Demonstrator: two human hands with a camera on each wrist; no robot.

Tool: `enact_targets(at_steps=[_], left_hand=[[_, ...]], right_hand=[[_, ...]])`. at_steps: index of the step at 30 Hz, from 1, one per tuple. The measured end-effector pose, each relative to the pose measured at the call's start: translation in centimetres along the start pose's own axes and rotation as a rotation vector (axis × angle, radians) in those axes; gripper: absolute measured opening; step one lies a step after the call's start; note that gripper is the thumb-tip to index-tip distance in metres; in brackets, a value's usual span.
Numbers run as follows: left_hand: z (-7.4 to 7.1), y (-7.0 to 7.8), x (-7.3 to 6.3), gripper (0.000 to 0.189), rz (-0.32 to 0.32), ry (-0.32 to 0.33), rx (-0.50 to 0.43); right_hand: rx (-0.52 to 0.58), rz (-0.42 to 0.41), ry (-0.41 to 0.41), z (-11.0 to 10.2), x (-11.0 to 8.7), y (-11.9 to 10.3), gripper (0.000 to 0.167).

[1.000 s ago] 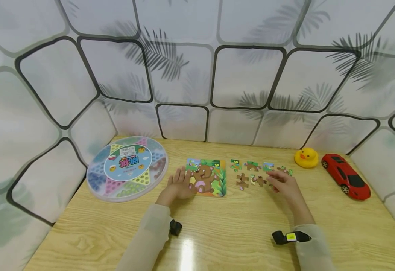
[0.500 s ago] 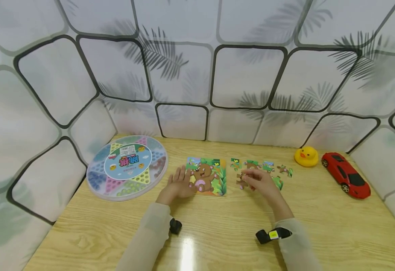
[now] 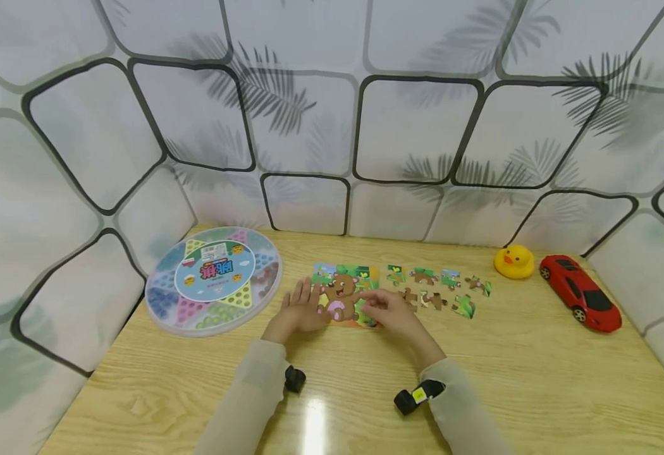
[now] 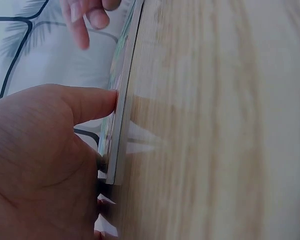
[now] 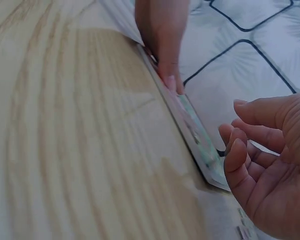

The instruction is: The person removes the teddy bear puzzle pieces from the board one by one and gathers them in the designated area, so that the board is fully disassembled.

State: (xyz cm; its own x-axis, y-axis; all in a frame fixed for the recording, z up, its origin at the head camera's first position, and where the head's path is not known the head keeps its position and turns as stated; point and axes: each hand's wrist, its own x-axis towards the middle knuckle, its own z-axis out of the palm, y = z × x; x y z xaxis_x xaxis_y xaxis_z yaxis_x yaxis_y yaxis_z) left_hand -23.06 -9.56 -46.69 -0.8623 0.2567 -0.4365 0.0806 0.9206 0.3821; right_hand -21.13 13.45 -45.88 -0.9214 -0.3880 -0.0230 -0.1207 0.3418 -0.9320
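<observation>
A bear picture puzzle board (image 3: pixel 344 287) lies flat on the table. My left hand (image 3: pixel 302 311) rests along its left side, fingers extended; in the left wrist view the thumb (image 4: pixel 92 104) meets the board's edge. Over the board's right side is my right hand (image 3: pixel 391 311), overlapping part of the picture. The right wrist view shows its fingers (image 5: pixel 238 157) loosely curled, thumb apart from them, with nothing between. Right of the board lie several loose jigsaw pieces in two rows, among them a green piece (image 3: pixel 465 306) and a brown piece (image 3: pixel 434 301).
A round Chinese checkers set (image 3: pixel 214 281) lies at the left. On the right stand a yellow rubber duck (image 3: pixel 514 262) and a red toy car (image 3: pixel 580 292). A patterned curtain (image 3: pixel 315 126) rises behind the wooden table (image 3: pixel 366 392).
My right hand has moved left from above the loose pieces to the board's right side, uncovering the pieces. The left hand has stayed in place.
</observation>
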Motion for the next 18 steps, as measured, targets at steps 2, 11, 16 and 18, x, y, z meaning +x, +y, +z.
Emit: enact_targets(at_steps=[2, 11, 16, 18], left_hand=[[0.1, -0.1, 0.2, 0.082, 0.001, 0.006, 0.007], [0.2, -0.4, 0.2, 0.082, 0.028, 0.02, -0.016], [-0.6, -0.3, -0.8, 0.08, 0.097, 0.031, -0.018], [-0.8, -0.4, -1.3, 0.077, 0.135, 0.041, -0.024]], right_hand=[[-0.01, 0.011, 0.001, 0.5, 0.3, 0.0, 0.034], [-0.12, 0.042, 0.027, 1.7, 1.2, 0.4, 0.032], [-0.244, 0.033, 0.083, 2.3, 1.5, 0.3, 0.033], [-0.282, 0.031, 0.099, 2.6, 1.5, 0.3, 0.034]])
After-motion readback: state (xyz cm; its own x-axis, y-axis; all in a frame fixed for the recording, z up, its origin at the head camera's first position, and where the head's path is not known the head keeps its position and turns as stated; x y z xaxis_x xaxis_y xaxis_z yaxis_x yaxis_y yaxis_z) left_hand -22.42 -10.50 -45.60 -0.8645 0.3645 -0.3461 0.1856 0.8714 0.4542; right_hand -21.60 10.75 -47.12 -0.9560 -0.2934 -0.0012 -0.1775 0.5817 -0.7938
